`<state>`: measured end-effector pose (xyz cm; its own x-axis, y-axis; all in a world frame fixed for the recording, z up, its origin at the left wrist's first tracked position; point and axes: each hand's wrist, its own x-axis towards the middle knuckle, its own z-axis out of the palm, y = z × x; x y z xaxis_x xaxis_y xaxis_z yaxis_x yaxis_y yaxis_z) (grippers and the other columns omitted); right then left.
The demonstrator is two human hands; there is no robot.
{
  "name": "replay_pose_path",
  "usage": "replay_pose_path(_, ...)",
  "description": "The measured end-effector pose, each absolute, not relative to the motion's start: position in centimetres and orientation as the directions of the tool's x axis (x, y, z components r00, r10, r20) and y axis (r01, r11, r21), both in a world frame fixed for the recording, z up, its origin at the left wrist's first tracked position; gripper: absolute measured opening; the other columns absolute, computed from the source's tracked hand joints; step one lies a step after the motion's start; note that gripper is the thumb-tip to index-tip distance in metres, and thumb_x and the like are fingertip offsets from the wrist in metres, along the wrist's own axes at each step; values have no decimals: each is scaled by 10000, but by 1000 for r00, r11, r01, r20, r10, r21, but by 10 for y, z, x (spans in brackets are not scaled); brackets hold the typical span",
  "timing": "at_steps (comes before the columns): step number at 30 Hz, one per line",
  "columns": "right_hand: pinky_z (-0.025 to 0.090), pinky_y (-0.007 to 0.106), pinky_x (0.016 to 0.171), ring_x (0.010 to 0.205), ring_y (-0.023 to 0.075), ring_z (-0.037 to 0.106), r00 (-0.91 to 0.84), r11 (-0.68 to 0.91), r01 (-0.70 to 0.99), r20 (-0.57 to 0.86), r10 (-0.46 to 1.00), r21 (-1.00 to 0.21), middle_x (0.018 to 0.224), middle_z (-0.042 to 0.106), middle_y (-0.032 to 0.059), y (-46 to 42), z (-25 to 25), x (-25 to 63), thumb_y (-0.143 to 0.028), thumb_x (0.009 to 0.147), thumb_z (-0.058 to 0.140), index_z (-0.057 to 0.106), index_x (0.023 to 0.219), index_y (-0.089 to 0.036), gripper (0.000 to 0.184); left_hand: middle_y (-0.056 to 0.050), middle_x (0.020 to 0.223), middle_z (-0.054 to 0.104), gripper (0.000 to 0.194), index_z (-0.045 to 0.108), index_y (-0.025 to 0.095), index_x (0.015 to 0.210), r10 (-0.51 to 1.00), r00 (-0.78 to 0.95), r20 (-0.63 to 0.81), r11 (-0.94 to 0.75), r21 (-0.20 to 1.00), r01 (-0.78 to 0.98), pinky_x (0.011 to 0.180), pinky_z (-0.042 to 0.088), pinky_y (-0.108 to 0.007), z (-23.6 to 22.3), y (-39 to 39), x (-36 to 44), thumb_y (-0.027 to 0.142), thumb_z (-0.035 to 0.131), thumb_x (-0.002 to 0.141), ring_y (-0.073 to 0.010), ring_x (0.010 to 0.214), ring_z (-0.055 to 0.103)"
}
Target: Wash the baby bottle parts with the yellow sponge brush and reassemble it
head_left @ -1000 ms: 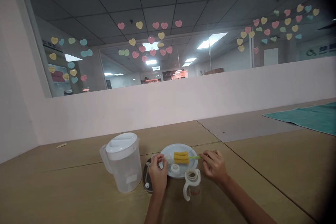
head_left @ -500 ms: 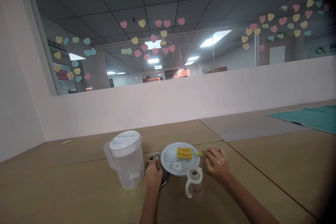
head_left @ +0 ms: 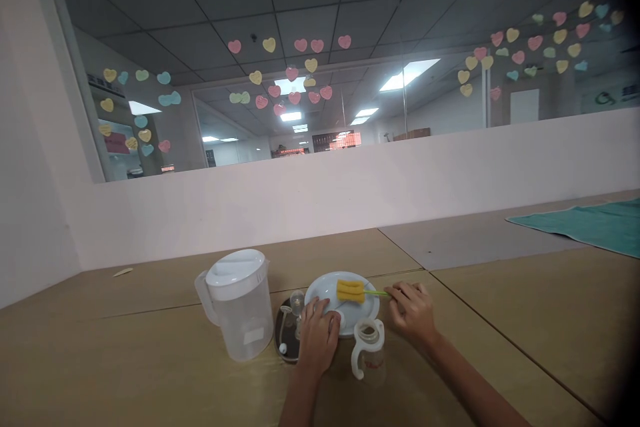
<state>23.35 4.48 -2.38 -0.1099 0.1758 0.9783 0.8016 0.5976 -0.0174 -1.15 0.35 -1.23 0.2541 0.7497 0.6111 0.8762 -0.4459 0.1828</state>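
Observation:
A white plate [head_left: 320, 293] sits on the light-brown table [head_left: 475, 327], with a yellow sponge brush [head_left: 351, 291] lying on it. My right hand [head_left: 413, 310] rests at the plate's right, its fingers pinching the end of the brush's green handle [head_left: 377, 293]. My left hand [head_left: 317, 337] lies over the plate's near edge, hiding a white ring. A dark round dish [head_left: 285, 337] next to that hand holds a small clear bottle part [head_left: 297, 303]. A clear bottle with white handles [head_left: 369, 350] stands in front of the plate, and a lidded plastic pitcher [head_left: 239, 307] stands left.
A low white wall [head_left: 325, 193] runs behind the table, with paper hearts on the glass above it. A teal towel [head_left: 575, 225] lies at the far right, and a small wooden stick [head_left: 123, 272] lies at the back left.
My left hand has moved right from the dark dish onto the plate's near edge, covering the white ring. My right hand and the brush stay nearly in place.

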Motion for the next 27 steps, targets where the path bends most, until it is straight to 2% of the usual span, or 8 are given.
replay_pose_path(4, 290, 292, 657, 667, 125, 516, -118, 596, 803, 975, 189, -18, 734, 608, 36, 46, -25, 234, -107, 771, 467, 656, 813, -167, 203, -50, 1184, 567, 307, 649, 219, 831, 734, 240, 636, -426, 154, 892, 1025, 280, -537, -14, 0, -9, 317, 369, 909, -258, 1206, 411)
replay_pose_path(9, 289, 294, 658, 672, 126, 517, -116, 609, 792, 973, 198, -29, 733, 606, 34, 46, -25, 234, -109, 777, 466, 654, 812, -173, 202, -71, 1049, 564, 297, 599, 184, 755, 730, 191, 656, -384, 163, 909, 950, 348, -491, -13, 0, -11, 381, 421, 886, -235, 1056, 482)
replay_pose_path(17, 285, 293, 659, 667, 123, 505, -142, 637, 770, 968, 205, -22, 723, 594, 33, 46, -27, 234, -111, 772, 465, 653, 805, -171, 200, -26, 875, 600, 340, 597, 192, 715, 775, 172, 608, -361, 202, 910, 934, 335, -483, -14, 1, -10, 412, 405, 890, -218, 956, 504)
replay_pose_path(20, 288, 291, 660, 665, 122, 507, -133, 629, 777, 972, 192, -18, 719, 598, 32, 46, -26, 234, -111, 768, 468, 654, 800, -171, 198, -22, 940, 617, 279, 619, 221, 833, 773, 176, 610, -374, 213, 903, 967, 316, -497, -12, 0, -9, 385, 402, 894, -216, 991, 506)
replay_pose_path(23, 291, 290, 664, 664, 122, 509, -126, 619, 785, 973, 195, -23, 717, 602, 30, 47, -26, 234, -108, 764, 468, 655, 805, -174, 202, -26, 1118, 599, 268, 642, 268, 932, 768, 202, 608, -389, 192, 901, 1011, 269, -540, -12, 0, -10, 380, 401, 896, -241, 1112, 467)
replay_pose_path(25, 290, 291, 666, 666, 122, 510, -125, 619, 785, 972, 201, -27, 720, 603, 31, 47, -26, 234, -110, 764, 469, 653, 804, -173, 198, -28, 1188, 576, 289, 667, 272, 900, 771, 210, 602, -384, 176, 906, 1029, 237, -564, -13, 0, -11, 398, 407, 891, -264, 1170, 433)
replay_pose_path(27, 289, 291, 666, 672, 124, 512, -124, 620, 784, 971, 204, -30, 724, 605, 33, 48, -27, 233, -115, 768, 470, 651, 798, -171, 192, -33, 1173, 589, 313, 684, 254, 835, 776, 204, 596, -373, 173, 912, 1035, 228, -572, -14, 0, -10, 409, 417, 885, -277, 1179, 429)
